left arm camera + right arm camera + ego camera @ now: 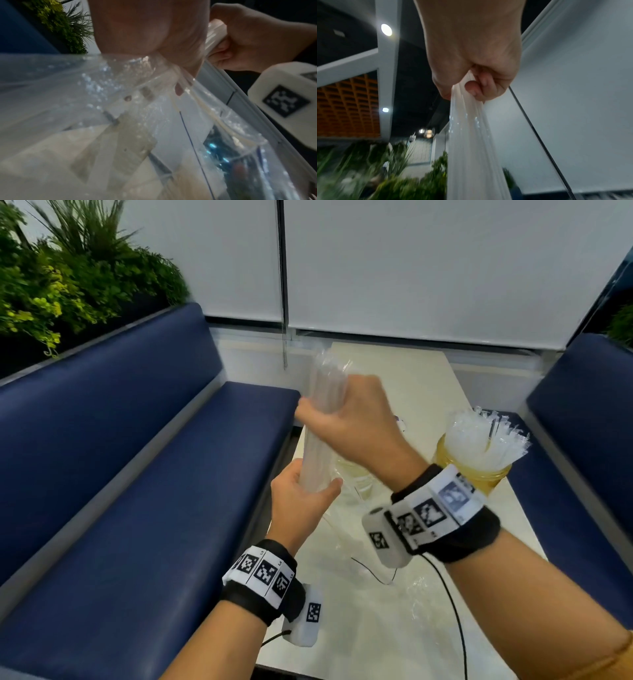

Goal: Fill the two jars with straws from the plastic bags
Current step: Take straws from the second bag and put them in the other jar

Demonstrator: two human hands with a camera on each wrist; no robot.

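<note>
Two jars (474, 470), two hands (346, 419), one straw bundle (317, 436)

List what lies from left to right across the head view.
Plants → left blue bench → bundle of straws held by both hands → jar full of straws → right blue bench.

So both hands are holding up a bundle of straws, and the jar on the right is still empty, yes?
Not quite: the jar on the right is already full of straws, as the head view shows. Both the left hand and right hand do hold the bundle.

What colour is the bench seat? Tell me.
Dark navy blue bench seat, clearest in the head view.
</note>
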